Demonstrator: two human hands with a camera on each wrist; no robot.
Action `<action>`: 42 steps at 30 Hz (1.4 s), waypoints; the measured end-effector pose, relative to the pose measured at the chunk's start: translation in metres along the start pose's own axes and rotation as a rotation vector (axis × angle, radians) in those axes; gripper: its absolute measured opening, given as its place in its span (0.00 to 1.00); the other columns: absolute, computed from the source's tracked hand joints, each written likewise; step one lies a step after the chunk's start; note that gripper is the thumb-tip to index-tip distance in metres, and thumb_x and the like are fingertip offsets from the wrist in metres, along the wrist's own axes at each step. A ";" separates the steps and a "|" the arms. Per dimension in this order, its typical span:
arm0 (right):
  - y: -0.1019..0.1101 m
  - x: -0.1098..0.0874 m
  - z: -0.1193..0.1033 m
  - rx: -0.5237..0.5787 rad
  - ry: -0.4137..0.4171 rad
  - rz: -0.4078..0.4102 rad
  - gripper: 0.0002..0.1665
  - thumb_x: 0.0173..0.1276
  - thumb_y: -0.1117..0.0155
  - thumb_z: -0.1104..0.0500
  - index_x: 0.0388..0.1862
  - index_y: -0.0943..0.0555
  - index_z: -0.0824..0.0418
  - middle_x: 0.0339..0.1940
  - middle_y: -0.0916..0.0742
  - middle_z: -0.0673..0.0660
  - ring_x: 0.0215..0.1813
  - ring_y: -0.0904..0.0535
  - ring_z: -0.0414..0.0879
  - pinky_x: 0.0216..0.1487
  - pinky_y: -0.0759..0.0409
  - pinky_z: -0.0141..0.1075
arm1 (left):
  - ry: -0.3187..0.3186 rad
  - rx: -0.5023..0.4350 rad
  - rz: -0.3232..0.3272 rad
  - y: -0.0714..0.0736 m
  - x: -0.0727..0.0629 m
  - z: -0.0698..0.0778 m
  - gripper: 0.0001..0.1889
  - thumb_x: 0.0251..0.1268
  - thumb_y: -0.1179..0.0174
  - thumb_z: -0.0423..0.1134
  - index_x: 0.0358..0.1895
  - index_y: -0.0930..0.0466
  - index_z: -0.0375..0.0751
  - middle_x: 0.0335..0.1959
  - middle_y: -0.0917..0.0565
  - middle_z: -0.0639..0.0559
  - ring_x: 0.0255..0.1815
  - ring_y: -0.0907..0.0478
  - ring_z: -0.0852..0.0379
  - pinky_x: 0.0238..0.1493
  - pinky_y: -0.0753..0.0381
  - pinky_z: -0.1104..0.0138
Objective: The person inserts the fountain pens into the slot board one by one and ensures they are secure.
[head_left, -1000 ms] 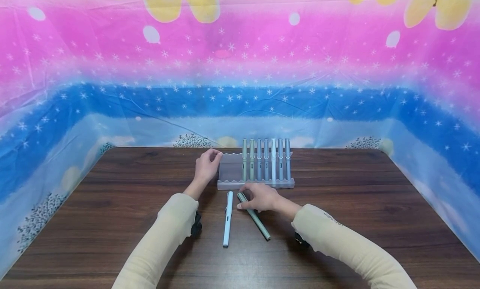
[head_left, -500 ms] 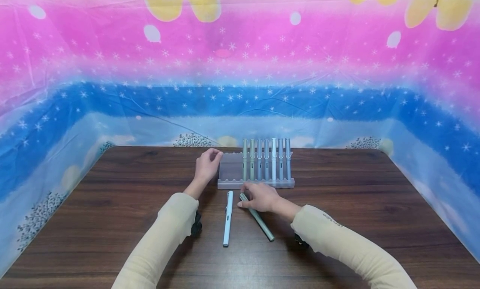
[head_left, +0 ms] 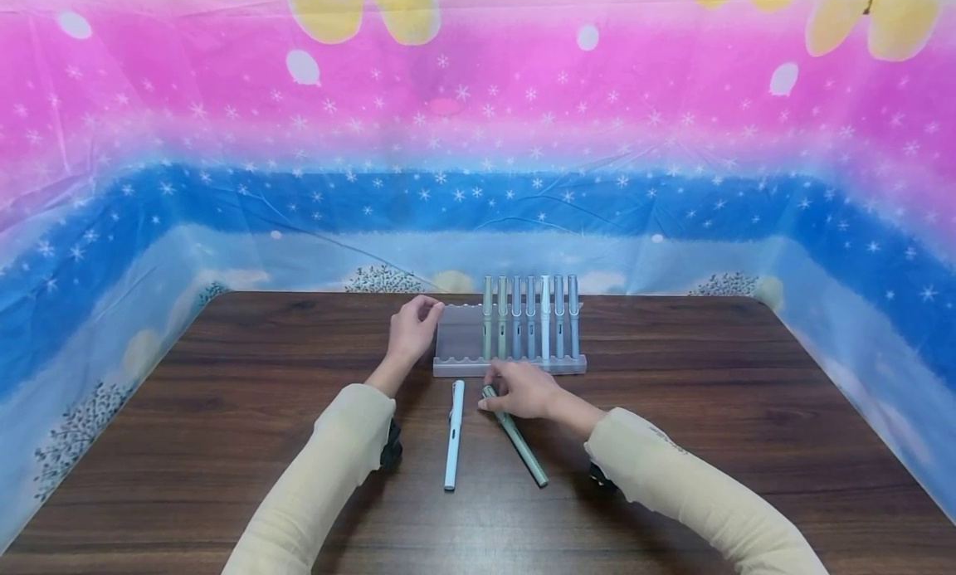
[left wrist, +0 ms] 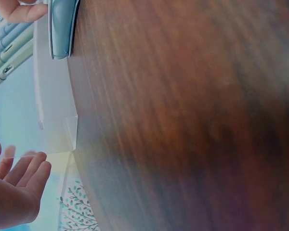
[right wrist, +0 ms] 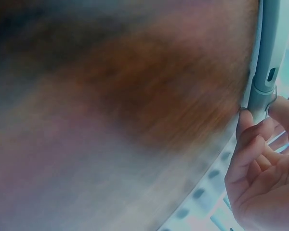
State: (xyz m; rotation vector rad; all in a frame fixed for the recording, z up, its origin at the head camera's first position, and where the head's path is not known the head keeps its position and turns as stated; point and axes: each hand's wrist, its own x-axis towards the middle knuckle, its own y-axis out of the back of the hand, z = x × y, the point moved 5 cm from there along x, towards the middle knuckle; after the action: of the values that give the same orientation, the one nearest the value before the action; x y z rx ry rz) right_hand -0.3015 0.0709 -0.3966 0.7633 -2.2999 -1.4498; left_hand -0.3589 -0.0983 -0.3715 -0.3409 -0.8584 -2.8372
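My left hand pinches the upper left edge of a clear plastic pen rack. In the left wrist view the fingers lie close to the rack's end. With thumb and fingertips, my right hand holds the cap end of a green capped pen just in front of the rack. That pen slants toward the front right, and part of its cap is covered by the fingers. In the right wrist view its barrel shows a small ink window. Left of it, a pale blue-white pen lies on the table.
Several upright pens in green, grey-blue and white fill the right part of the rack. Bare slots show in its left part. The brown wooden table is enclosed by a pink and blue printed cloth.
My right hand has shifted slightly right with the green pen, whose lower end has also moved right. My left hand, the rack and the pale pen have stayed put.
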 end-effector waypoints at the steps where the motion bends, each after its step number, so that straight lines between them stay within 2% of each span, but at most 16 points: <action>1: 0.000 0.000 0.001 0.006 0.004 -0.003 0.17 0.57 0.37 0.50 0.40 0.25 0.59 0.19 0.24 0.46 0.20 0.29 0.38 0.21 0.31 0.32 | 0.000 0.002 0.000 0.000 0.000 0.000 0.14 0.66 0.52 0.43 0.43 0.24 0.35 0.41 0.21 0.41 0.44 0.26 0.47 0.45 0.30 0.57; 5: 0.003 -0.001 0.002 0.039 0.017 -0.011 0.18 0.58 0.38 0.50 0.42 0.23 0.60 0.21 0.22 0.46 0.23 0.28 0.37 0.24 0.29 0.32 | 0.005 0.003 -0.002 0.000 0.000 -0.001 0.14 0.66 0.52 0.43 0.43 0.24 0.35 0.41 0.21 0.41 0.45 0.26 0.47 0.45 0.30 0.57; 12: 0.012 -0.002 0.003 0.106 0.050 -0.004 0.18 0.58 0.38 0.51 0.42 0.21 0.61 0.20 0.20 0.45 0.21 0.26 0.37 0.24 0.27 0.32 | 0.010 0.004 -0.004 0.000 0.000 0.000 0.14 0.65 0.52 0.42 0.43 0.24 0.36 0.41 0.21 0.41 0.45 0.26 0.47 0.45 0.30 0.57; 21: 0.038 0.004 -0.003 0.106 0.082 0.172 0.19 0.56 0.36 0.52 0.42 0.23 0.63 0.19 0.21 0.45 0.20 0.27 0.36 0.23 0.28 0.30 | 0.010 -0.001 -0.006 0.001 0.001 -0.001 0.14 0.66 0.52 0.43 0.43 0.24 0.36 0.41 0.21 0.41 0.45 0.26 0.47 0.45 0.30 0.57; 26: 0.052 0.007 -0.005 0.157 0.083 0.278 0.18 0.56 0.35 0.54 0.43 0.23 0.61 0.21 0.20 0.46 0.19 0.27 0.38 0.21 0.28 0.32 | 0.004 -0.003 -0.002 0.001 0.000 0.000 0.14 0.65 0.52 0.42 0.43 0.24 0.36 0.41 0.21 0.41 0.45 0.26 0.47 0.46 0.30 0.57; 32: 0.064 0.012 -0.007 0.181 0.051 0.377 0.18 0.57 0.36 0.53 0.45 0.24 0.58 0.23 0.19 0.47 0.22 0.26 0.38 0.21 0.28 0.32 | -0.002 0.003 -0.007 0.001 -0.001 0.001 0.14 0.66 0.52 0.43 0.43 0.24 0.36 0.42 0.21 0.41 0.45 0.27 0.47 0.46 0.31 0.56; 42: 0.084 0.021 -0.010 0.155 0.009 0.533 0.19 0.58 0.38 0.51 0.46 0.24 0.56 0.24 0.19 0.47 0.20 0.27 0.39 0.17 0.30 0.34 | -0.010 0.007 -0.001 0.002 -0.001 0.003 0.13 0.65 0.52 0.41 0.42 0.24 0.35 0.41 0.21 0.41 0.45 0.27 0.46 0.46 0.31 0.56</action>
State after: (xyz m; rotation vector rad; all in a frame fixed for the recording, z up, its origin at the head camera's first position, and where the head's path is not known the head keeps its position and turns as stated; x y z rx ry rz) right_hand -0.3358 0.0797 -0.3171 0.1601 -2.3782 -1.0331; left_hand -0.3572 -0.0978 -0.3685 -0.3543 -0.8703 -2.8355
